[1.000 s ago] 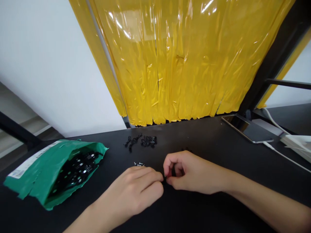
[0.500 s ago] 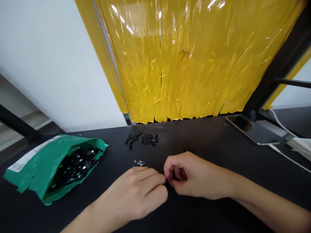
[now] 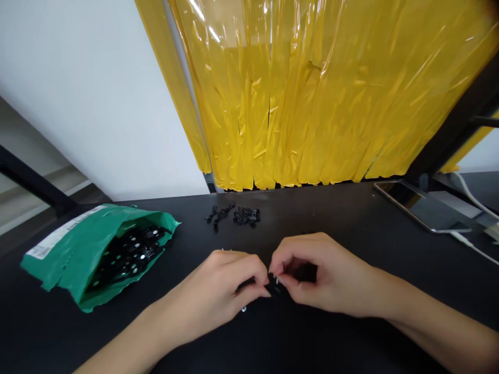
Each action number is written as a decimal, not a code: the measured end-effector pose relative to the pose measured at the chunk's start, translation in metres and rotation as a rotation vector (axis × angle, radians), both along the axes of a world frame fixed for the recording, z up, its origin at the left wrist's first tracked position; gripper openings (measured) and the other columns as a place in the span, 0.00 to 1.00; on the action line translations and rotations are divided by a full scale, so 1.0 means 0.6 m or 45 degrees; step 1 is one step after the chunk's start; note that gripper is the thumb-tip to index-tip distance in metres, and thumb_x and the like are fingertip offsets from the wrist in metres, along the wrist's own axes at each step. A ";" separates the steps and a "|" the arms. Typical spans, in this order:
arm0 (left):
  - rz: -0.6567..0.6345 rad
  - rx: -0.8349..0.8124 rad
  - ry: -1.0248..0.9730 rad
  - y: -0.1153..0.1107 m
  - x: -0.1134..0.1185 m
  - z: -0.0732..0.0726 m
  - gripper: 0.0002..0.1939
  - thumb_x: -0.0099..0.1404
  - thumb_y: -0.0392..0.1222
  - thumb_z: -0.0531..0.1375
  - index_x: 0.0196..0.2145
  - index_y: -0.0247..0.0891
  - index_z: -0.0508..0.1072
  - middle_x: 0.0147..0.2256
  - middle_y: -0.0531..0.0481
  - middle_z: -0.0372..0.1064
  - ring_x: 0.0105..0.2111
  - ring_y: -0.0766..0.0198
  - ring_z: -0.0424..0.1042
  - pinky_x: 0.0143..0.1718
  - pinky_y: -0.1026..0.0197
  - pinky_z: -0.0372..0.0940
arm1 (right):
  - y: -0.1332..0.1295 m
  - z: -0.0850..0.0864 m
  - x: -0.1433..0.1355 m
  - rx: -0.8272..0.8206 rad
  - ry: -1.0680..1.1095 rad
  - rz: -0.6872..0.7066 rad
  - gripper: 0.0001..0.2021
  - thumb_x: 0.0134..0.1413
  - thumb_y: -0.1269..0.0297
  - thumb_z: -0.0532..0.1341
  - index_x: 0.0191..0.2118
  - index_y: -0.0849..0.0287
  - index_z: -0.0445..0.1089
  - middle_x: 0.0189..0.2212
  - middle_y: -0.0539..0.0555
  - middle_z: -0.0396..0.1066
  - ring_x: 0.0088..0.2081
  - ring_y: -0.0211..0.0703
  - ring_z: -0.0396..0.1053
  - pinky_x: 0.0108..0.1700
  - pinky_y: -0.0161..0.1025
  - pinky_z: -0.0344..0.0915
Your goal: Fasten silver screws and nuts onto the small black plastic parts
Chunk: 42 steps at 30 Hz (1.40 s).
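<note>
My left hand (image 3: 224, 283) is closed in a pinch on a small black plastic part (image 3: 273, 289), dark against the table and partly hidden by the fingers. Opposite it, my right hand (image 3: 325, 272) pinches a tiny silver screw (image 3: 277, 280) at the black part, fingertips almost touching the left ones. A small shiny round spot (image 3: 244, 309) shows just under the left hand; its kind is unclear. Behind the left knuckles, loose silver screws (image 3: 226, 250) are mostly covered. Farther back lie a cluster of small black parts (image 3: 247, 216) and a few looser black pieces (image 3: 219, 215).
An open green plastic bag (image 3: 70, 249) full of black pieces with silver discs lies at the left. On the right, a phone (image 3: 423, 205) rests with a white cable (image 3: 477, 250) attached. A yellow plastic strip curtain (image 3: 296, 104) hangs behind the black table (image 3: 331, 208).
The fingers of both hands have shifted, so the black part and a silver screw now show between them. My left hand covers more of the loose screws. The view has turned slightly.
</note>
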<state>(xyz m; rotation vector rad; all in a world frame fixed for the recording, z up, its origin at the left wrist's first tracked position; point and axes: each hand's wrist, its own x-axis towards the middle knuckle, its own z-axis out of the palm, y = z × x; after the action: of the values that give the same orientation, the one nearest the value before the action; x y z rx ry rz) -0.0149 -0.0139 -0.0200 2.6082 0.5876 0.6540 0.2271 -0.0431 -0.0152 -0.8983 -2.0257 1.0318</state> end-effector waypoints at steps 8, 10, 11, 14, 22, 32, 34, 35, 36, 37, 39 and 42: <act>0.153 0.047 -0.022 0.029 -0.008 0.003 0.12 0.73 0.35 0.63 0.53 0.41 0.78 0.40 0.50 0.80 0.39 0.65 0.80 0.41 0.65 0.74 | 0.027 -0.037 0.008 -0.018 -0.147 -0.277 0.10 0.58 0.73 0.63 0.42 0.54 0.77 0.35 0.49 0.78 0.34 0.38 0.75 0.40 0.36 0.73; 0.200 0.081 -0.048 0.035 -0.010 0.006 0.12 0.73 0.35 0.62 0.52 0.40 0.79 0.42 0.49 0.80 0.40 0.64 0.80 0.42 0.64 0.75 | 0.032 -0.046 0.007 0.040 -0.266 -0.279 0.09 0.57 0.73 0.63 0.40 0.54 0.78 0.32 0.48 0.78 0.31 0.37 0.72 0.37 0.36 0.69; 0.216 0.085 -0.065 0.037 -0.010 0.007 0.11 0.73 0.34 0.62 0.50 0.40 0.80 0.42 0.49 0.80 0.41 0.64 0.81 0.43 0.64 0.75 | 0.032 -0.049 0.005 0.058 -0.295 -0.284 0.09 0.57 0.73 0.63 0.40 0.54 0.78 0.32 0.48 0.78 0.31 0.38 0.71 0.37 0.37 0.68; 0.279 0.062 -0.098 0.038 -0.008 0.009 0.08 0.72 0.33 0.63 0.45 0.39 0.81 0.42 0.50 0.80 0.41 0.64 0.80 0.44 0.64 0.75 | 0.024 -0.046 -0.005 0.144 -0.335 -0.303 0.10 0.58 0.74 0.62 0.41 0.54 0.78 0.35 0.49 0.79 0.36 0.41 0.70 0.43 0.42 0.66; 0.577 -0.098 -0.163 0.035 -0.006 0.002 0.06 0.70 0.37 0.66 0.43 0.41 0.82 0.40 0.53 0.83 0.39 0.62 0.82 0.42 0.60 0.76 | -0.013 -0.039 -0.047 0.316 -0.598 -0.225 0.02 0.66 0.63 0.65 0.42 0.53 0.75 0.43 0.50 0.72 0.48 0.49 0.64 0.51 0.51 0.58; 0.740 -0.582 -0.313 0.026 0.002 0.007 0.07 0.65 0.39 0.68 0.41 0.42 0.84 0.38 0.53 0.85 0.38 0.60 0.84 0.41 0.61 0.76 | -0.016 -0.048 -0.052 0.328 -0.591 -0.202 0.06 0.70 0.72 0.59 0.39 0.55 0.70 0.42 0.50 0.74 0.49 0.49 0.66 0.50 0.51 0.55; 0.759 -0.708 -0.321 0.023 0.004 0.010 0.06 0.65 0.40 0.69 0.40 0.41 0.84 0.37 0.53 0.85 0.38 0.61 0.83 0.41 0.62 0.75 | -0.014 -0.041 -0.046 0.304 -0.480 -0.200 0.07 0.71 0.73 0.58 0.40 0.55 0.70 0.39 0.47 0.74 0.46 0.43 0.68 0.53 0.49 0.54; 0.762 -0.772 -0.333 0.022 0.006 0.012 0.05 0.64 0.41 0.69 0.38 0.40 0.84 0.37 0.53 0.84 0.37 0.62 0.83 0.40 0.63 0.74 | -0.013 -0.037 -0.043 0.306 -0.421 -0.199 0.07 0.70 0.73 0.60 0.40 0.54 0.71 0.37 0.45 0.74 0.44 0.40 0.69 0.53 0.48 0.54; 0.764 -0.835 -0.351 0.020 0.008 0.014 0.05 0.63 0.40 0.70 0.37 0.39 0.84 0.36 0.52 0.84 0.36 0.62 0.82 0.40 0.64 0.74 | -0.011 -0.033 -0.040 0.320 -0.369 -0.202 0.07 0.68 0.75 0.62 0.40 0.54 0.71 0.36 0.43 0.74 0.41 0.37 0.70 0.53 0.47 0.54; 0.765 -0.897 -0.368 0.019 0.010 0.016 0.05 0.62 0.40 0.70 0.37 0.38 0.84 0.35 0.52 0.84 0.35 0.63 0.81 0.39 0.65 0.73 | -0.009 -0.031 -0.037 0.345 -0.325 -0.213 0.08 0.64 0.76 0.64 0.39 0.54 0.72 0.34 0.41 0.74 0.39 0.35 0.71 0.53 0.47 0.54; 0.761 -1.005 -0.396 0.015 0.014 0.019 0.05 0.60 0.39 0.71 0.35 0.36 0.83 0.32 0.52 0.83 0.32 0.66 0.79 0.36 0.66 0.72 | -0.005 -0.028 -0.033 0.398 -0.248 -0.266 0.10 0.59 0.78 0.66 0.37 0.53 0.74 0.32 0.40 0.75 0.37 0.34 0.72 0.50 0.45 0.55; 0.737 -1.121 -0.416 0.010 0.019 0.021 0.05 0.58 0.38 0.72 0.33 0.35 0.82 0.27 0.53 0.81 0.28 0.69 0.76 0.33 0.68 0.69 | 0.001 -0.027 -0.028 0.364 -0.146 -0.339 0.08 0.63 0.73 0.67 0.39 0.50 0.78 0.34 0.41 0.80 0.37 0.35 0.74 0.48 0.44 0.60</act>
<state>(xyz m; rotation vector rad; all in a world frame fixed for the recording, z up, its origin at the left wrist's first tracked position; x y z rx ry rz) -0.0036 -0.0079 -0.0076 1.4785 1.2017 0.7392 0.2103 -0.0424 -0.0313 -1.0548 -2.0138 0.5415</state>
